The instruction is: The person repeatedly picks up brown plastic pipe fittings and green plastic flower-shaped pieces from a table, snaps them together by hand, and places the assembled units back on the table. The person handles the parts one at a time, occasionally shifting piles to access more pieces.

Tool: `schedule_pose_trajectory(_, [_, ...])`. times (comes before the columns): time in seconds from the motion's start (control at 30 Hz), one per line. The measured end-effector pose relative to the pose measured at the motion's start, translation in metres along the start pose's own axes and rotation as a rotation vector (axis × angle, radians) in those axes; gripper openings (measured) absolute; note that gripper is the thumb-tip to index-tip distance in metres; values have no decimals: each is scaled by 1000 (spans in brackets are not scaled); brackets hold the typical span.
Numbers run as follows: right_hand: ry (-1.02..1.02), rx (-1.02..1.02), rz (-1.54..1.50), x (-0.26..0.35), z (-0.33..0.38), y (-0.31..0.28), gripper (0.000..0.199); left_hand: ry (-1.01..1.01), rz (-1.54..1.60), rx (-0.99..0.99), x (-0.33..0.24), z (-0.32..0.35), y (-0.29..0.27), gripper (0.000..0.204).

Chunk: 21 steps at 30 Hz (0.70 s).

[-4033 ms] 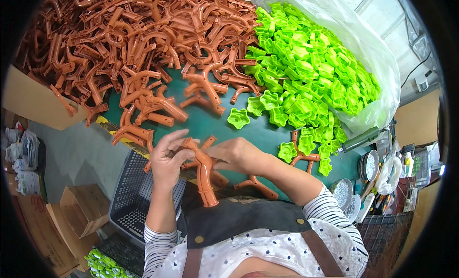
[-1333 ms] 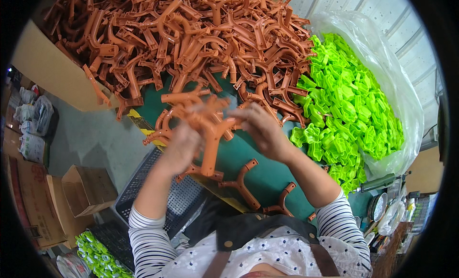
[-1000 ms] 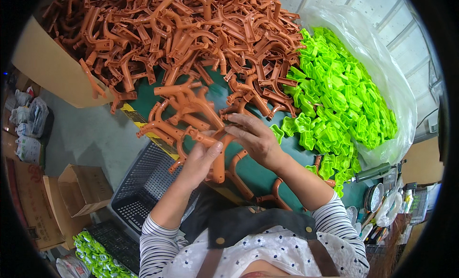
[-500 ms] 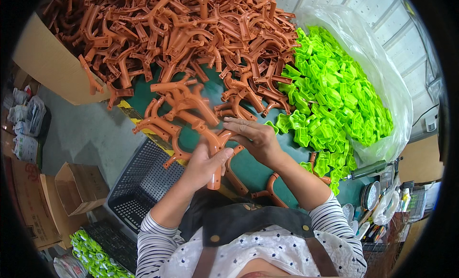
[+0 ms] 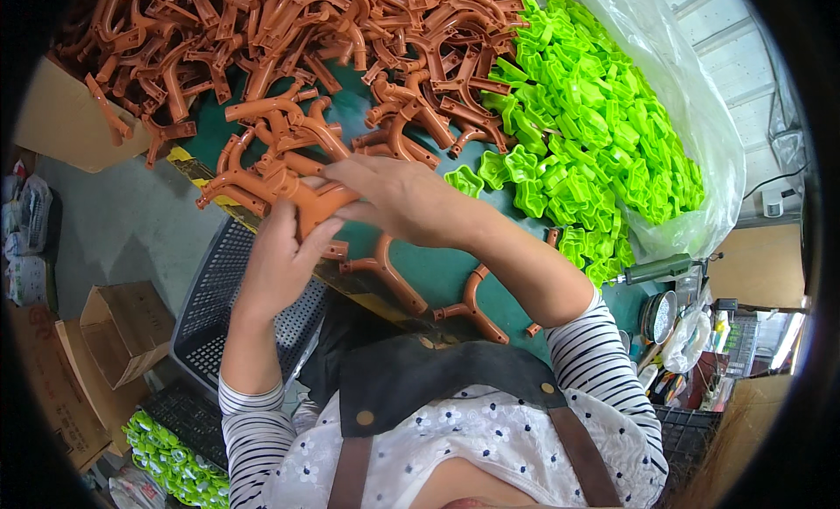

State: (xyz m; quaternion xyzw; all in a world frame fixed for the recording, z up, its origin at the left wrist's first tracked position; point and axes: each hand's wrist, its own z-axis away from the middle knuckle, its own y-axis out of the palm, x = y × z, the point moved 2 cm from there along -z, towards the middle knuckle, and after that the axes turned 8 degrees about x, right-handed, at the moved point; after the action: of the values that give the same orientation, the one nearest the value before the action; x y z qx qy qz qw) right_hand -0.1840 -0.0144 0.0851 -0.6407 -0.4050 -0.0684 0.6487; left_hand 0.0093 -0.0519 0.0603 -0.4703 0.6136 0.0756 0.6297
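Between my hands is a glossy orange-brown Y-shaped plastic branch piece. My left hand grips its near side, thumb toward me. Across its top and right arm lies my right hand, fingers curled around it and hiding part of it. The piece is over the table's left edge, close against several similar branch pieces, so its far end is hard to tell apart. Two more Y pieces lie on the green table nearer to me.
A large heap of branch pieces covers the back. Bright green star-shaped cups spill from a clear plastic bag at right, near a green power screwdriver. Below the table's left edge stands a dark perforated basket, beside an open cardboard box.
Both hands have moved away from my body and leftward with the branch piece, up to the pieces at the table's left edge. The whole view has shifted slightly.
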Motion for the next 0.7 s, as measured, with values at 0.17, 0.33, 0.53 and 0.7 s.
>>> schedule_pose_trajectory(0.17, [-101, 177, -234, 15, -39, -15, 38, -68, 220, 134, -4, 13, -56, 46])
schedule_pose_trajectory(0.33, [-189, -12, -180, 29, -53, 0, 37, -85, 423, -20, 10, 34, -62, 46])
schedule_pose_trajectory(0.53, [-73, -24, -150, -5, -17, 22, 40, -356, 272, -117, 11, 38, 2, 23])
schedule_pose_trajectory(0.7, [89, 164, -50, -12, 17, 13, 42, -369, 399, -83, 15, 44, 41, 28])
